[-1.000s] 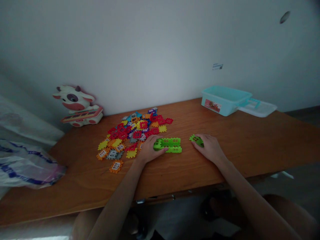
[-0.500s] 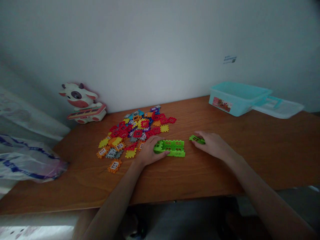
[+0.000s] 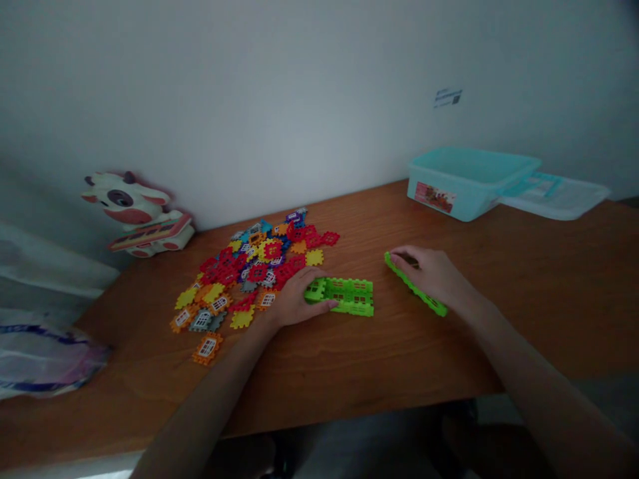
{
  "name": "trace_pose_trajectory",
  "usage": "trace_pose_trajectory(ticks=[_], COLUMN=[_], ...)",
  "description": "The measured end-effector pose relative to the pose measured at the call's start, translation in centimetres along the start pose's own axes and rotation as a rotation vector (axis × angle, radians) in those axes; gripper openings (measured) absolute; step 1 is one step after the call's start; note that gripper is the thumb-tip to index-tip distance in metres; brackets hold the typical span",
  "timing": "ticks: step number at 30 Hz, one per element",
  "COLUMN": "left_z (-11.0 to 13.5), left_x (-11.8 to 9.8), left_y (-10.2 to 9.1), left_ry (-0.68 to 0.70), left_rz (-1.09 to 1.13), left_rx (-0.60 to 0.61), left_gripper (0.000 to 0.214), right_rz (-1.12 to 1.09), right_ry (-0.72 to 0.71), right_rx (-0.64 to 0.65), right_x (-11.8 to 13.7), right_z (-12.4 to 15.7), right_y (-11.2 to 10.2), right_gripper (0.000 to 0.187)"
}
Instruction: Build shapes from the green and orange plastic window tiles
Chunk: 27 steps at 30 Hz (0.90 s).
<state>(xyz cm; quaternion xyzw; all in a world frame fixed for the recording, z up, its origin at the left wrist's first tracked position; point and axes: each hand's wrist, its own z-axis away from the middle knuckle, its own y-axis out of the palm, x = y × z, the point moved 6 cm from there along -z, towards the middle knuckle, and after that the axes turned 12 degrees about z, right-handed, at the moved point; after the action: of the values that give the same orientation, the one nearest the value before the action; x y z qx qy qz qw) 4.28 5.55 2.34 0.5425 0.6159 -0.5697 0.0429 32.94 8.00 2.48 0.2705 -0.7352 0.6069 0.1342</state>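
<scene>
Since half a sec ago the R hand (image 3: 436, 276) has swung its lime-green toothed strip (image 3: 417, 289) round, so more of its length shows, slanting from upr left down to lwr right; the L hand (image 3: 292, 299) has stayed put on its piece; view's shifted a bit too.

R hand, right of ctr in the frame, pinches the strip's upr left end btwn thumb & fingers; the far end pokes out under the palm. L hand, nr ctr, is curled round the left end of a lime-green open-topped trough (image 3: 357, 296) of window panels, thumb along the near side, fingers behind; trough sits on the wood table (image 3: 349, 372), strip well clear of it, a gap of bare wood btwn; can't tell if the strip touches the tabletop.

Left of ctr, just past the L hand, I see a heap of interlocking tiles (image 3: 239, 263), red, yellow, orange, blue, grey etc., some w/ white window frames; one orange window tile (image 3: 207, 348) lies apart, lwr left. Cow keyboard toy (image 3: 142, 209) at mid left vs. the wall; plastic bag (image 3: 44, 356) at lwr left edge; aqua bin (image 3: 482, 196) & translucent lid (image 3: 564, 197) upr right.
</scene>
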Motion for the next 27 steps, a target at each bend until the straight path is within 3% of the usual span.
trace_pose_trajectory(ticks=[3, 7, 11, 16, 21, 25, 27], left_z=[-1.1, -0.7, 0.4, 0.9, 1.0, 1.5, 1.8], left_x=[0.2, 0.6, 0.6, 0.1, -0.7, -2.7, -4.2], left_y=[0.6, 0.8, 0.8, 1.2, 1.4, 0.7, 0.7], left_ry=[0.018, 0.016, 0.022, 0.036, 0.086, 0.213, 0.306], left_rz=[0.002, 0.04, 0.06, 0.052, 0.04, -0.051, -0.088], left_rx=[0.027, -0.062, -0.099, -0.077, -0.066, -0.23, -0.316], left_gripper=[0.048, 0.049, 0.048, 0.048, 0.053, 0.052, 0.054], right_rz=[-0.071, -0.242, -0.33, -0.451, -0.424, -0.149, -0.016], right_ry=[0.083, 0.199, 0.219, 0.233, 0.213, -0.012, -0.207], right_rx=[-0.016, 0.008, 0.01, -0.01, -0.238, -0.494, -0.567], right_x=[-2.0, -4.3, -4.2, -2.3, -0.1, 3.8, 6.5], right_z=[0.0, 0.8, 1.4, 1.9, 3.9, 6.2, 7.3], right_y=[-0.5, -0.1, 0.1, -0.2, -2.5, -5.4, -6.1], right_gripper=[0.028, 0.032, 0.029, 0.031, 0.03, 0.016, 0.022])
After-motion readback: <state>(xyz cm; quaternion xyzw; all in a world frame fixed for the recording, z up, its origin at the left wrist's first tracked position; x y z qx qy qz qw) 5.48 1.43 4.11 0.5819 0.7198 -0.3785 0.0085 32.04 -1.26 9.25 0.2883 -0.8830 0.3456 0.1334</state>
